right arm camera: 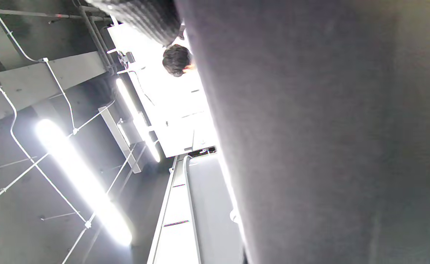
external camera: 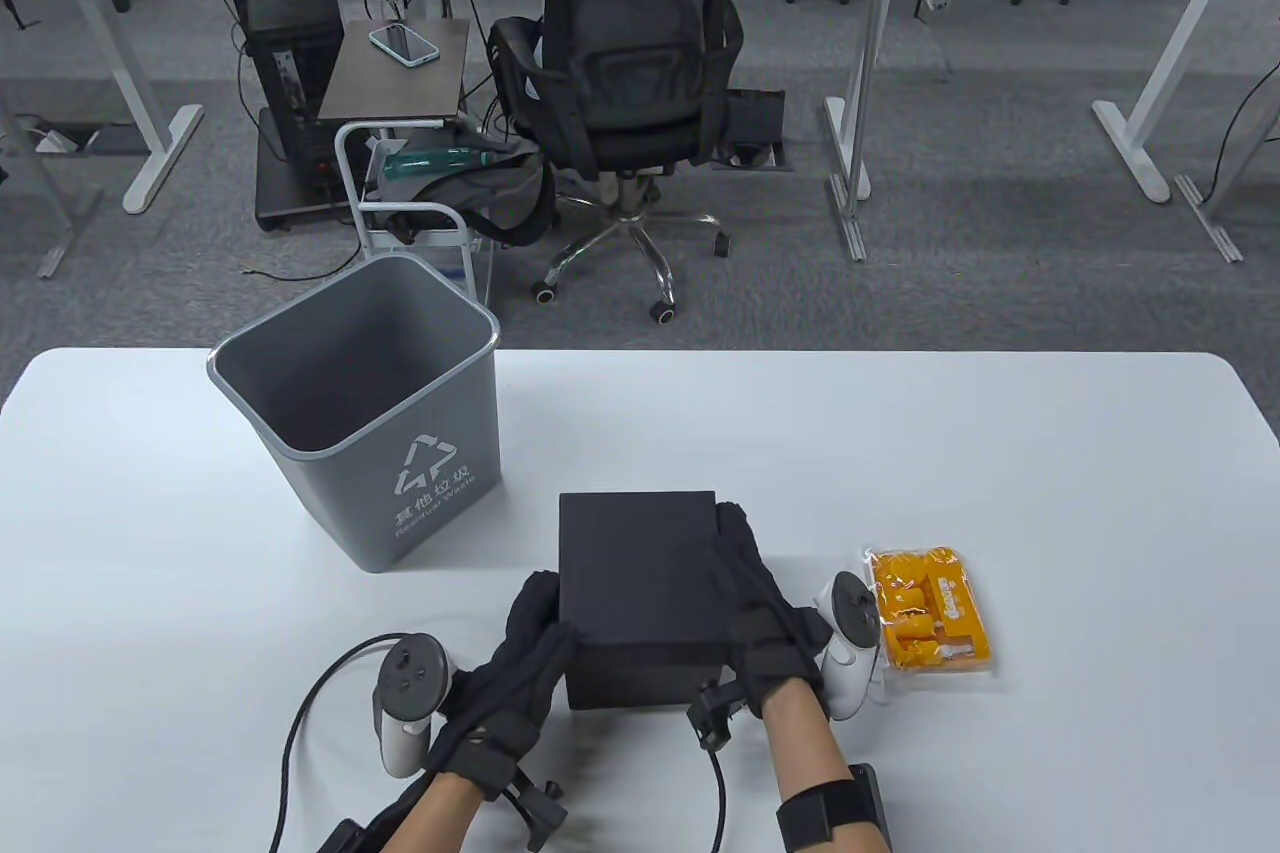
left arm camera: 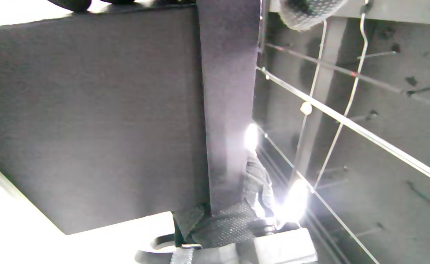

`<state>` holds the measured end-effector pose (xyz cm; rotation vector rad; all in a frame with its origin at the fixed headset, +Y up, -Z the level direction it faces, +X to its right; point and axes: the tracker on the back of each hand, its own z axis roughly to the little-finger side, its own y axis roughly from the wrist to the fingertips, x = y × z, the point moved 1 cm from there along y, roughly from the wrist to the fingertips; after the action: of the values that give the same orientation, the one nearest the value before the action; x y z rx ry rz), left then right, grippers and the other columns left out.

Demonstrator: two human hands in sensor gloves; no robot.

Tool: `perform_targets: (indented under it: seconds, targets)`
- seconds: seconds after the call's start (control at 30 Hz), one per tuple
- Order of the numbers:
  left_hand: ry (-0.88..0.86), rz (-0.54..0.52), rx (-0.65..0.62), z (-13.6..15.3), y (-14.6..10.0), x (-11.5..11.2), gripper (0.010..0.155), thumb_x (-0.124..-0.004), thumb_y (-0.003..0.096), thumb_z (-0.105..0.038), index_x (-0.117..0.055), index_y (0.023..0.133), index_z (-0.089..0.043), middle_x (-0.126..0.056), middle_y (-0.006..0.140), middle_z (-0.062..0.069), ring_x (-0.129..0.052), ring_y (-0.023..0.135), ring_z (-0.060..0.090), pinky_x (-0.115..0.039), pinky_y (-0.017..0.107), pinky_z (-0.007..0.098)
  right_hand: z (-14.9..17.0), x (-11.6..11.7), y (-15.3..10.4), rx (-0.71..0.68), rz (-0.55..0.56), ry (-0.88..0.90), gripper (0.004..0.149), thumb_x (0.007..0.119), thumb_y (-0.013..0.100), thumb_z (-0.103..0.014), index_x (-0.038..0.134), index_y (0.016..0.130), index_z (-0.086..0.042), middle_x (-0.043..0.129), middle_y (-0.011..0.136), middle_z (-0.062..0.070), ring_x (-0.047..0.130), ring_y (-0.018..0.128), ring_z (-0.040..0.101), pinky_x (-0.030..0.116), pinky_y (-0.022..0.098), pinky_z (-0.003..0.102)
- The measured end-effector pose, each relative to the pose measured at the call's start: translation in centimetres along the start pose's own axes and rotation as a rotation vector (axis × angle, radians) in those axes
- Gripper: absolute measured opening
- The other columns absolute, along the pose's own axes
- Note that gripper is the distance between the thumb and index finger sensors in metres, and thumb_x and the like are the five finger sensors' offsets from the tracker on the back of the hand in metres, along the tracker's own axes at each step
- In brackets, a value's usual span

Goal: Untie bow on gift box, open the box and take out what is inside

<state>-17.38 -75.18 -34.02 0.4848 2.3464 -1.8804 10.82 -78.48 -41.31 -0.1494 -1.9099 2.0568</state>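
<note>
the black gift box (external camera: pixel 640 583) stands on the white surface (external camera: pixel 1000 453) near its front edge, between the two gloved hands. the left hand (external camera: pixel 520 643) is against the box's left side, its grip curled round the lower left corner, though most of the fingers are hidden behind the box wall. the right hand (external camera: pixel 765 613) lies along the box's right edge with fingers stretched up toward the far corner and wrapped over the rim; how far they reach over the top is hard to make out, black glove on black box. whether the lid is seated or loose cannot be told. the left wrist view is filled by a dark box face with a darker band (left arm camera: pixel 229 102) running down it, blurred and glare-struck. the right wrist view shows mostly a dark box wall. an orange packet (external camera: pixel 930 608) in clear wrap lies just right of the right hand, partly cut by the tracker. a grey waste bin (external camera: pixel 370 413) stands behind left.
</note>
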Motion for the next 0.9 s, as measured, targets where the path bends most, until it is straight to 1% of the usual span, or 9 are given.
perform_targets:
  seconds: [0.1, 0.23, 0.37, 0.43, 0.5, 0.63, 0.7, 0.8, 0.9]
  targets:
    - [-0.001, -0.03, 0.022, 0.2, 0.0, 0.1, 0.068, -0.056, 0.0675, -0.049, -0.024, 0.117, -0.015, -0.031, 0.123, 0.028, -0.043, 0.107, 0.058, -0.056, 0.073, 0.066, 0.1, -0.2, 0.0, 0.018, 0.013, 0.01, 0.065, 0.062, 0.072, -0.04, 0.027, 0.122, -0.016, 0.015, 0.116, 0.03, 0.018, 0.095, 0.053, 0.024, 0.071, 0.062]
    - [0.004, -0.018, 0.035, 0.3, 0.1, 0.0, 0.068, -0.055, 0.068, -0.05, -0.023, 0.117, -0.016, -0.029, 0.123, 0.028, -0.042, 0.108, 0.056, -0.055, 0.073, 0.066, -0.1, -0.5, -0.1, 0.035, 0.014, -0.016, 0.066, 0.063, 0.071, -0.039, 0.029, 0.122, -0.015, 0.019, 0.116, 0.03, 0.021, 0.096, 0.054, 0.026, 0.071, 0.064]
    - [0.005, -0.006, 0.094, 0.5, 0.0, -0.1, 0.068, -0.054, 0.0684, -0.053, -0.022, 0.118, -0.019, -0.025, 0.122, 0.031, -0.042, 0.106, 0.059, -0.056, 0.072, 0.066, -1.3, -1.0, -0.3, 0.116, -0.014, -0.138, 0.067, 0.065, 0.071, -0.042, 0.028, 0.122, -0.018, 0.024, 0.117, 0.03, 0.029, 0.097, 0.055, 0.035, 0.071, 0.064]
    - [0.0, -0.006, 0.101, 0.6, 0.0, -0.1, 0.069, -0.054, 0.0685, -0.054, -0.022, 0.118, -0.019, -0.025, 0.122, 0.032, -0.042, 0.106, 0.06, -0.056, 0.072, 0.066, -1.6, -1.1, -0.3, 0.131, -0.008, -0.2, 0.067, 0.064, 0.071, -0.044, 0.029, 0.122, -0.019, 0.029, 0.116, 0.032, 0.036, 0.095, 0.057, 0.04, 0.07, 0.064]
    - [0.002, -0.009, 0.11, 0.6, -0.1, 0.0, 0.069, -0.055, 0.0685, -0.054, -0.022, 0.118, -0.019, -0.025, 0.122, 0.032, -0.041, 0.106, 0.06, -0.056, 0.072, 0.066, -1.8, -1.0, -0.4, 0.115, 0.006, -0.231, 0.068, 0.065, 0.07, -0.045, 0.031, 0.122, -0.018, 0.031, 0.116, 0.032, 0.038, 0.095, 0.057, 0.041, 0.069, 0.064]
    - [0.005, -0.008, 0.093, 0.1, 0.0, 0.3, 0.071, -0.058, 0.0678, -0.052, -0.024, 0.118, -0.015, -0.02, 0.121, 0.033, -0.039, 0.106, 0.06, -0.055, 0.072, 0.067, -1.8, -1.1, -0.5, 0.055, 0.042, -0.206, 0.067, 0.067, 0.069, -0.043, 0.036, 0.121, -0.014, 0.032, 0.115, 0.032, 0.037, 0.095, 0.058, 0.039, 0.07, 0.064]
    - [0.017, 0.009, 0.059, -0.3, 0.1, 0.5, 0.074, -0.059, 0.0672, -0.054, -0.024, 0.118, -0.013, -0.019, 0.121, 0.033, -0.038, 0.106, 0.06, -0.055, 0.072, 0.068, -2.0, -1.4, -0.8, 0.035, 0.048, -0.237, 0.068, 0.069, 0.069, -0.044, 0.039, 0.122, -0.013, 0.031, 0.116, 0.032, 0.035, 0.096, 0.058, 0.037, 0.07, 0.065]
    - [0.028, -0.003, 0.019, -1.1, -0.2, 0.7, 0.078, -0.06, 0.0662, -0.058, -0.024, 0.119, -0.013, -0.019, 0.121, 0.033, -0.037, 0.106, 0.06, -0.054, 0.072, 0.068, -3.0, -1.4, -1.5, -0.013, 0.024, -0.289, 0.071, 0.069, 0.068, -0.046, 0.038, 0.122, -0.012, 0.029, 0.117, 0.031, 0.029, 0.098, 0.059, 0.031, 0.071, 0.068]
    - [0.11, -0.009, -0.02, -1.8, -0.4, 1.1, 0.079, -0.059, 0.0658, -0.059, -0.023, 0.119, -0.013, -0.018, 0.122, 0.033, -0.036, 0.106, 0.061, -0.054, 0.072, 0.069, -4.5, -1.1, -2.4, -0.08, 0.025, -0.36, 0.07, 0.069, 0.068, -0.045, 0.039, 0.122, -0.011, 0.028, 0.118, 0.029, 0.024, 0.102, 0.058, 0.023, 0.07, 0.069]
